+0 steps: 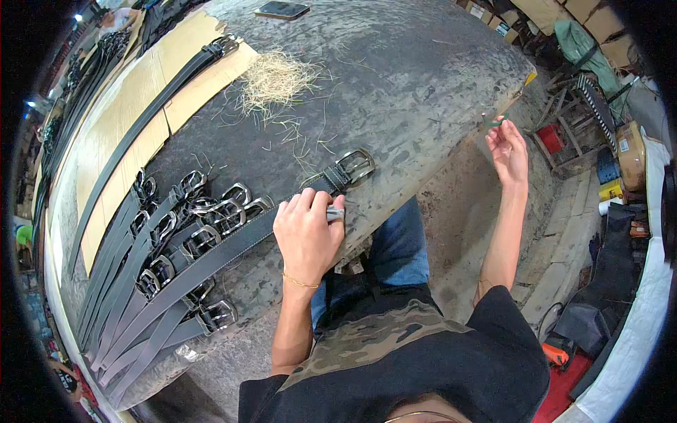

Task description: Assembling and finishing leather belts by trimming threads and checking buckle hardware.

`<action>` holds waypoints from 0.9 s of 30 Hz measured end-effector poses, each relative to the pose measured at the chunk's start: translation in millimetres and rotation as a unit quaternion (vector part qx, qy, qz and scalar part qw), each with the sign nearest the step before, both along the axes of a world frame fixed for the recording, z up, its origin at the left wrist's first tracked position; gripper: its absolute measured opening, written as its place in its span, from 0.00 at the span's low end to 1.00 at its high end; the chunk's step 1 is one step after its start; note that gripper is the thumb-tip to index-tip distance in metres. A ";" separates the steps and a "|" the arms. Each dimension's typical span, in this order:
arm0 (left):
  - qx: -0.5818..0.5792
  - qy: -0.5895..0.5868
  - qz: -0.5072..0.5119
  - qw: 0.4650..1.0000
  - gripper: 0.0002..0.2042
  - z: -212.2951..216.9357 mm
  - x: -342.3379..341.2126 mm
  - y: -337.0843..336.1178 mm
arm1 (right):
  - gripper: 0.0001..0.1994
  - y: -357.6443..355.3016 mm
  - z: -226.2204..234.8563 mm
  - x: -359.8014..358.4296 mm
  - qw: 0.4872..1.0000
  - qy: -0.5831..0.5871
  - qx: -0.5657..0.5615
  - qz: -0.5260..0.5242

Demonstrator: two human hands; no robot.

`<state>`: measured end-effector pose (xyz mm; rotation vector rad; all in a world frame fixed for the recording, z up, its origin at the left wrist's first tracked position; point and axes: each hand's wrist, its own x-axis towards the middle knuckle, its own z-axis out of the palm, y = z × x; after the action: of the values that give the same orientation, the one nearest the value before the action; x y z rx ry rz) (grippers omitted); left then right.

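Observation:
My left hand [308, 227] is closed over a black leather belt [240, 243] with light edge stitching, a little below its metal buckle [356, 166]. A small silver-grey piece [334, 213] shows beside the thumb of that fist; its kind is unclear. Out past the table's right edge, my right hand [509, 151] is raised with its fingertips drawn together. At those tips is a thin green strand [498, 121], too small to name surely. Left of my left hand, several more black belts [134, 282] lie fanned out, their buckles [204, 240] bunched together.
A heap of straw-coloured strands [276, 81] lies on the dark worktable [409, 77]. Cardboard [127, 134] with one belt [151, 106] on it covers the left side. A phone [282, 10] rests at the far edge. A wooden stool [564, 134] and boxes stand at right.

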<state>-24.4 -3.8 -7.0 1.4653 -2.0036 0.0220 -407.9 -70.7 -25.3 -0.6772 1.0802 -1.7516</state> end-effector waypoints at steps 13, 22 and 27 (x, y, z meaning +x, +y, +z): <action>-0.006 0.003 -0.004 1.000 0.10 -1.3 0.2 0.5 | 0.19 -20.7 -31.3 -21.1 0.998 0.048 0.017 -0.035; 0.011 0.016 0.005 1.000 0.11 2.0 -0.9 1.5 | 0.16 -19.9 -26.4 -24.1 0.988 0.136 0.071 0.008; -0.008 0.011 -0.006 1.000 0.10 -2.1 1.7 1.5 | 0.19 -23.4 -7.3 -33.4 0.978 0.204 0.043 0.013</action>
<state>-22.7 -2.3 -9.1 1.4380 -1.9901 0.0160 -441.3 -94.1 -32.7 -1.0205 1.4080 -1.5695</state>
